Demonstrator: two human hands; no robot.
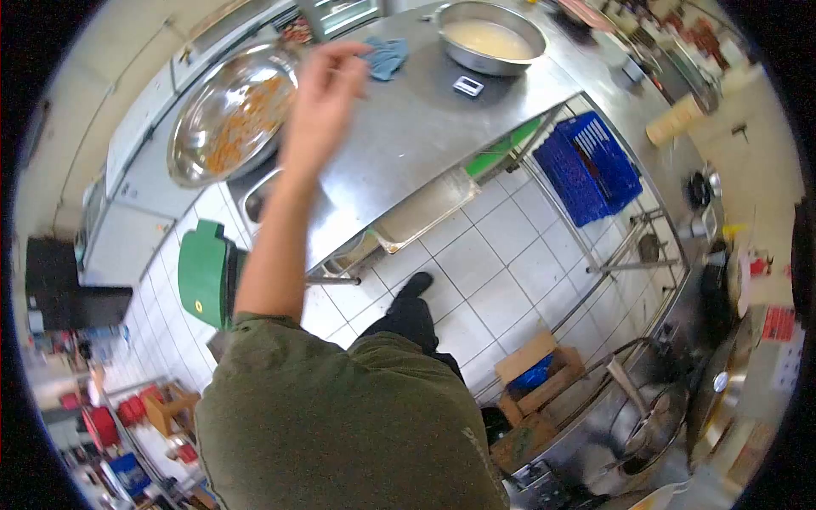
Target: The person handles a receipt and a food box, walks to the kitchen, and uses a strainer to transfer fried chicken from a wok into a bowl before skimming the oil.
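My left hand [330,89] is stretched out over the steel worktable [382,161], slightly blurred, its fingers loosely bent and apart with nothing visible in them. It is nearest to a crumpled blue cloth [388,59] just beyond the fingers. To its left a wide, shiny metal bowl [191,140] sits tilted in view, with orange-brown pieces [246,123] spread over its inside. Farther right stands a round metal basin [484,64] of pale, cloudy liquid [489,38]. A small white device with a display [468,86] lies in front of that basin. My right hand is out of view.
A green-lidded bin [202,272] stands beside my left arm. Under the table's edge is a metal tray [429,208]. A blue plastic crate [586,166] rests on a metal rack at right. An open cardboard box [540,374] lies low at right, near a metal pan [650,425].
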